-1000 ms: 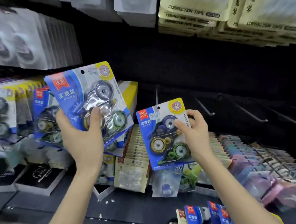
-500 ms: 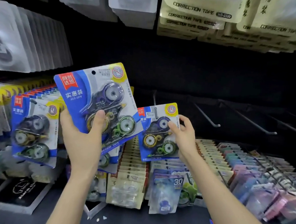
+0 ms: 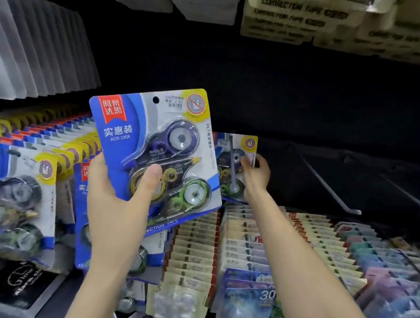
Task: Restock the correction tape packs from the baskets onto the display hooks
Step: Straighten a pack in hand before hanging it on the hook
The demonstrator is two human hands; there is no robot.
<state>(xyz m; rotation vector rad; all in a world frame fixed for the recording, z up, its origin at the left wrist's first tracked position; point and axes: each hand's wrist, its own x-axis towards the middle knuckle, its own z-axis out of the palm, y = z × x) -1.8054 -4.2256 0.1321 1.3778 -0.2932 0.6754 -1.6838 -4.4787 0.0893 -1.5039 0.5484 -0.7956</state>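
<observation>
Two packs are up: your left hand [image 3: 119, 202] grips the near pack [image 3: 156, 136], thumb across its blister, while your right hand [image 3: 255, 175] pinches the far pack [image 3: 222, 159] by its right edge, a display hook [image 3: 232, 169] crossing its front.

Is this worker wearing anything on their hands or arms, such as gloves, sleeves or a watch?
No. The left hand and the right hand are bare, with no gloves, rings or watch to be seen. Both forearms are uncovered too, and no sleeve shows down to the lower edge of the picture.
</observation>
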